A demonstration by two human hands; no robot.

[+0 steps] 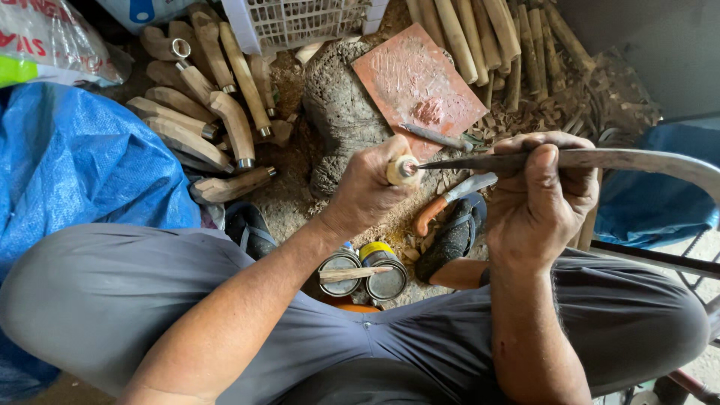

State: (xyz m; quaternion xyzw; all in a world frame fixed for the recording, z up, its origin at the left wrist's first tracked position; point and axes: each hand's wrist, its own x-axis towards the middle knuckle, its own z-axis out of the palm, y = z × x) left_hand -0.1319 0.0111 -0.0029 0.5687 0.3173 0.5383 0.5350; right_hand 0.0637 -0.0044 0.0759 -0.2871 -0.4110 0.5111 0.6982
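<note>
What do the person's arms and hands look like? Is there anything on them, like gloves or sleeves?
Both hands are bare, with no gloves: the left hand and the right hand. The forearms are bare too, with no sleeves down to the wrists. No rings or bracelets show, though a small dark edge sits by the right wrist and it is unclear what it is. The fingers look dusty from work.

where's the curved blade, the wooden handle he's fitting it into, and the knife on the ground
curved blade (637, 159), head view, on the bare metal right of the right hand
wooden handle (399, 171), head view, on its ferruled end
knife (450, 199), head view, where blade meets orange handle
</note>
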